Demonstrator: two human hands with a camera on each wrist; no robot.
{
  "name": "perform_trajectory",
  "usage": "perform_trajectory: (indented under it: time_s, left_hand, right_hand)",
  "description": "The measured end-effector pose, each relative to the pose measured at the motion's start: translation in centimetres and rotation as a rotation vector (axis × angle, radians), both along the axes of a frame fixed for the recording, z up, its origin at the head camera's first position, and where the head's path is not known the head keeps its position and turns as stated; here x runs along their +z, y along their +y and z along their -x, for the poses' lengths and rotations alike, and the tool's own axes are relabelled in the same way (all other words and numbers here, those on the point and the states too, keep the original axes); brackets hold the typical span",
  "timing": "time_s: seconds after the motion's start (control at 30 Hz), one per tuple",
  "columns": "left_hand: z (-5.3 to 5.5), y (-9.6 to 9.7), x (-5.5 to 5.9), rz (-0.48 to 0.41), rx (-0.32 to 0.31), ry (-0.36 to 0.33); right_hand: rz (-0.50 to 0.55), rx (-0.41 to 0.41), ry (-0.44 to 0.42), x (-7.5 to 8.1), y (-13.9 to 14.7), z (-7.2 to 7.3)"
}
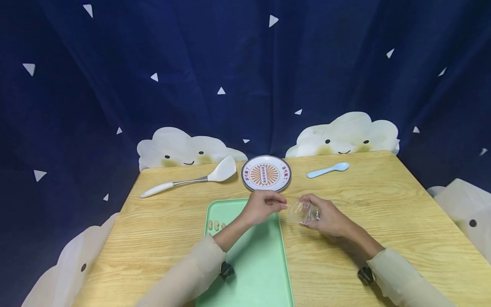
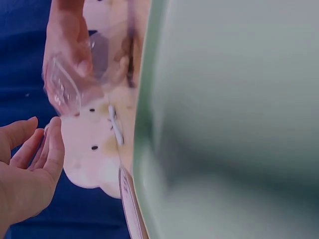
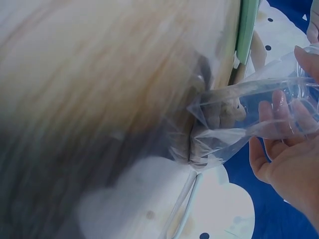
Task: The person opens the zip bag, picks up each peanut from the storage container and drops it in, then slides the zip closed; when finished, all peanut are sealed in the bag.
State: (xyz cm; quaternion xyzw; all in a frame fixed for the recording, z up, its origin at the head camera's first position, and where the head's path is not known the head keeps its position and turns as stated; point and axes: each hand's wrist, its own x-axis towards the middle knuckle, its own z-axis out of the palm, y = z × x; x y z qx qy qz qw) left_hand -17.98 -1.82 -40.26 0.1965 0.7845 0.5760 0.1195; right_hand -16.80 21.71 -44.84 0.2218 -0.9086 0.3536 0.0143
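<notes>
My right hand (image 1: 329,218) grips a clear plastic bag (image 1: 300,212) over the wood to the right of the green tray (image 1: 257,264). In the right wrist view the bag (image 3: 219,142) hangs away from the fingers, and pale beige lumps (image 3: 230,112) show through its film. Just left of the bag's mouth is my left hand (image 1: 261,208), above the tray's far right corner. Its thumb stands apart from the extended fingers (image 2: 56,144), with nothing visible between them. Several peanuts (image 1: 216,225) lie at the tray's left side, partly hidden behind my left forearm.
Behind the tray stands a round printed plate (image 1: 266,174). A white spatula (image 1: 222,169) with a metal shaft lies at the back left, and a light blue spoon (image 1: 327,170) at the back right. The wooden table (image 1: 399,213) ends against a dark blue curtain (image 1: 245,51).
</notes>
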Motion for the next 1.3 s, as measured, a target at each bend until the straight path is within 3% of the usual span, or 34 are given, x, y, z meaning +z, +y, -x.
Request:
perform_trajectory:
  time_s: [0.13,0.27,0.57,0.9,1.1,1.3]
  left_hand:
    - [0.0,-2.0,0.4,0.02,0.034,-0.034]
    - [1.0,-4.0,-1.4,0.038,0.075,-0.053]
    - [1.6,-7.5,-1.9,0.127,0.12,0.005]
    - [1.2,-12.0,-2.3,0.288,0.161,0.0]
    - [0.7,-13.3,-3.0,0.351,0.18,-0.086]
    - [0.3,-13.4,-3.5,0.391,0.179,-0.101]
  right_hand:
    - [0.008,0.003,-0.002,-0.1,-0.1,0.1]
    - [0.01,0.002,-0.004,-0.2,0.0,0.1]
    - [0.004,-0.013,-0.012,-0.3,0.2,0.1]
    - [0.003,-0.013,0.0,-0.1,0.1,0.1]
    - [-0.006,-0.005,0.015,-0.2,0.1,0.1]
    - [-0.002,0.001,0.015,-0.2,-0.1,0.1]
